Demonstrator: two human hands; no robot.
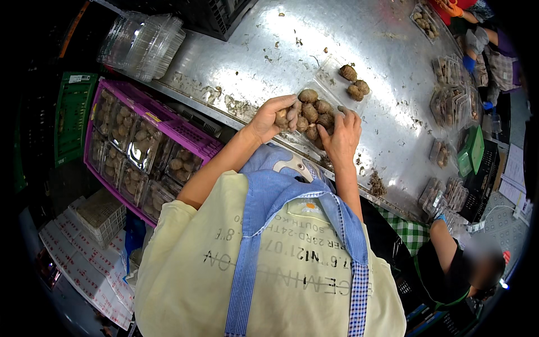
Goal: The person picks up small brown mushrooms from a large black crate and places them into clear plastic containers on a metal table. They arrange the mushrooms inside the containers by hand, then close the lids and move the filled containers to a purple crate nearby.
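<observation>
Several round, brown taros point(310, 112) are heaped in a clear plastic clamshell box at the near edge of the metal table. Its see-through lid point(327, 72) appears folded back beyond the heap, with a few loose taros point(356, 90) on or beside it. My left hand point(274, 119), at the heap's left side, has its fingers curled round a taro point(282, 118). On the right side of the heap, my right hand point(342, 135) rests with its fingertips against the taros; whether it grips one is hard to see.
Left of me, a purple crate point(151, 115) holds several filled clear boxes. Stacked empty clear boxes point(143, 45) stand by a black crate point(216, 17). Soil and root scraps point(378, 184) litter the metal table point(252, 62). Filled boxes point(452, 101) and co-workers are at the right.
</observation>
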